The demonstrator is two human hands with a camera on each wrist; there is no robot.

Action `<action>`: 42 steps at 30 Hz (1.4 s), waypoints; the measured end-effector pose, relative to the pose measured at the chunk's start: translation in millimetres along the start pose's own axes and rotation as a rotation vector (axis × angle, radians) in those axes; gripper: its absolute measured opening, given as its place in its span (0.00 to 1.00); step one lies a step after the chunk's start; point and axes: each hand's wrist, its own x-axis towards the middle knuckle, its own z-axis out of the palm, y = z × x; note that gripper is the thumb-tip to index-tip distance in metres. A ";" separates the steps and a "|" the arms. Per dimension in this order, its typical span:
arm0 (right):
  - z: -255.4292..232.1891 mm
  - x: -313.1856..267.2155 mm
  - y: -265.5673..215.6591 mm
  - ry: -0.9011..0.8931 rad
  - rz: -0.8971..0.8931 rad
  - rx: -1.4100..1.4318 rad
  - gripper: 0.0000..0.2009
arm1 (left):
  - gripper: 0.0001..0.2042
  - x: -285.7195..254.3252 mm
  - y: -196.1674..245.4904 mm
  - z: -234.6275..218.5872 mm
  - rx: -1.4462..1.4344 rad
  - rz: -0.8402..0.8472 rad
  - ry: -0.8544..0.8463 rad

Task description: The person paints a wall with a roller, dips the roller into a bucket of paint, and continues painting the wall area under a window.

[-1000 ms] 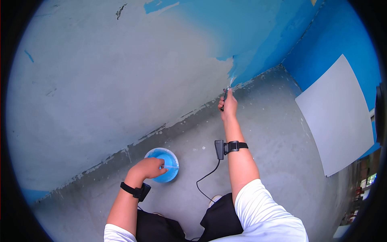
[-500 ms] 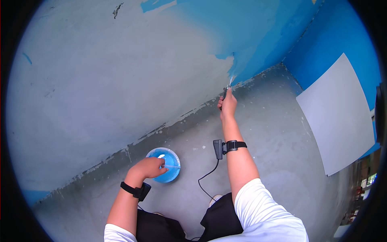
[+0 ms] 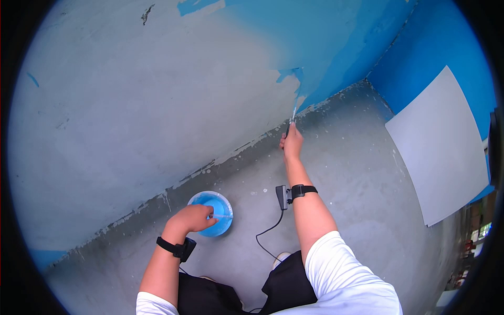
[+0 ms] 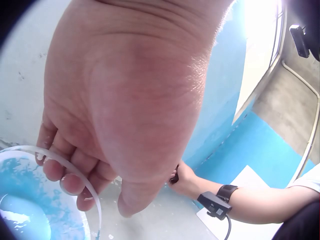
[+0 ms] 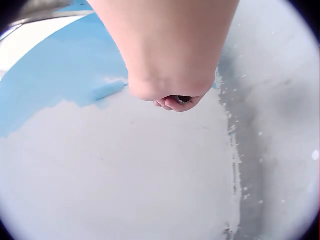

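Observation:
In the head view my left hand [image 3: 194, 218] is at the paint bucket [image 3: 226, 227], its fingers hooked round the white bucket handle [image 4: 96, 197]. Light blue paint [image 3: 211, 203] lies inside the bucket, and blue smears coat its inner wall. My right hand [image 3: 293, 144], arm stretched forward, grips the dark handle of a paint roller [image 5: 109, 91]. The roller's thin metal rod [image 3: 294, 113] runs up to a blue roller head on the wall, at the ragged lower edge of the painted area. In the right wrist view the wrist hides most of the grip.
The grey-white wall [image 3: 131, 105] meets the grey floor [image 3: 346, 168] along a paint-spattered edge. Fresh blue paint [image 3: 325, 42] covers its upper right, up to the blue side wall [image 3: 446, 42]. A large white sheet [image 3: 438, 152] leans at right. A cable [image 3: 268, 228] hangs from the right wrist camera.
My right hand with the paint roller has drawn slightly back and to the left, lower along the wall. The left hand stays at the bucket.

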 end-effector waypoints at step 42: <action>1.5 9.3 -44.8 -0.035 0.271 0.252 0.17 | 0.20 -4.3 7.5 -10.0 -0.021 -0.036 -0.044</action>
